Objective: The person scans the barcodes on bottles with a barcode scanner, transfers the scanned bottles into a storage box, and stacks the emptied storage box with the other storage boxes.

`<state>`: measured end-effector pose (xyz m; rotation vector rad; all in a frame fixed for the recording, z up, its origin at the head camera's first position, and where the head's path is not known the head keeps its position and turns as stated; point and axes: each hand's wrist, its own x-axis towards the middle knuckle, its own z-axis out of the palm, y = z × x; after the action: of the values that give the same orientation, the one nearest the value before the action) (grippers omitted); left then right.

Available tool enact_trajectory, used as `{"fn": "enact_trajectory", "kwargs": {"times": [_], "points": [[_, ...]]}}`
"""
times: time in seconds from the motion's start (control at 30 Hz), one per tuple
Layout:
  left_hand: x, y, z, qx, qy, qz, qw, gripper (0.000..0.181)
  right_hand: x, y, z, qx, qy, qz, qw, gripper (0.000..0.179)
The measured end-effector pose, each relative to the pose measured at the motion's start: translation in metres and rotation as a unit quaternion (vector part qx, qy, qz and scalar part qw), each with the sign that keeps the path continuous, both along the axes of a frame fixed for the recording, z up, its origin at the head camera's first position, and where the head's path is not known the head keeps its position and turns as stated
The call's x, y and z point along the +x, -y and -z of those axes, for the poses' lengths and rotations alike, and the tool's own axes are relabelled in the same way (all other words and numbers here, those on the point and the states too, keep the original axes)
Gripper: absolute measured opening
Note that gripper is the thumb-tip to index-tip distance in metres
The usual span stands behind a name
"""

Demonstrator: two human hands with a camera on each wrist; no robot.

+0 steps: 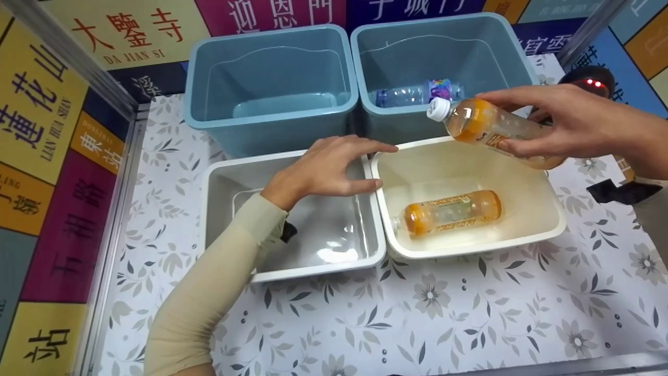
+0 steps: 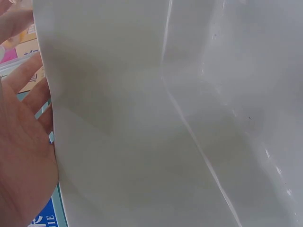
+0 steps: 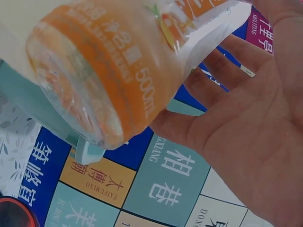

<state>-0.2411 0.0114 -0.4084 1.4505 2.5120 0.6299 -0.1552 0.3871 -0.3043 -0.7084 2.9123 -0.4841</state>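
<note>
My right hand (image 1: 569,122) grips an orange-labelled plastic bottle (image 1: 482,125) with a white cap, tilted above the far right part of the cream bin (image 1: 469,250). In the right wrist view the bottle's base (image 3: 75,90) faces the camera. A second orange-labelled bottle (image 1: 451,211) lies on its side inside the cream bin. My left hand (image 1: 334,167) hovers over the grey-white bin (image 1: 318,270), thumb and fingers extended toward the rim between the two front bins. It holds nothing. In the left wrist view the hand (image 2: 23,127) is beside the bin wall (image 2: 109,118).
Two blue bins stand behind: the left one (image 1: 271,122), and the right one (image 1: 443,23) with a clear bottle (image 1: 412,95) lying in it. A dark device with red lights (image 1: 587,81) is at the right. Flowered cloth (image 1: 428,324) covers the table; sign-printed panels (image 1: 57,209) enclose it.
</note>
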Motion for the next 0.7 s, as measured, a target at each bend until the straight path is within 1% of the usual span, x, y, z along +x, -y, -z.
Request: {"fn": "enact_trajectory", "kwargs": {"times": [0.4, 0.63, 0.7], "points": [[0.001, 0.000, 0.000, -0.005, 0.001, -0.003, 1.0000, 0.063, -0.002, -0.011, 0.001, -0.005, 0.003, 0.015, 0.9999, 0.083], [0.001, 0.000, 0.000, -0.001, 0.002, -0.003, 1.0000, 0.062, -0.002, -0.017, 0.003, -0.009, -0.013, 0.021, 0.9996, 0.083], [0.001, 0.000, 0.000, -0.001, 0.003, -0.003, 1.0000, 0.062, -0.002, -0.019, 0.003, -0.010, -0.013, 0.024, 0.9996, 0.083]]}}
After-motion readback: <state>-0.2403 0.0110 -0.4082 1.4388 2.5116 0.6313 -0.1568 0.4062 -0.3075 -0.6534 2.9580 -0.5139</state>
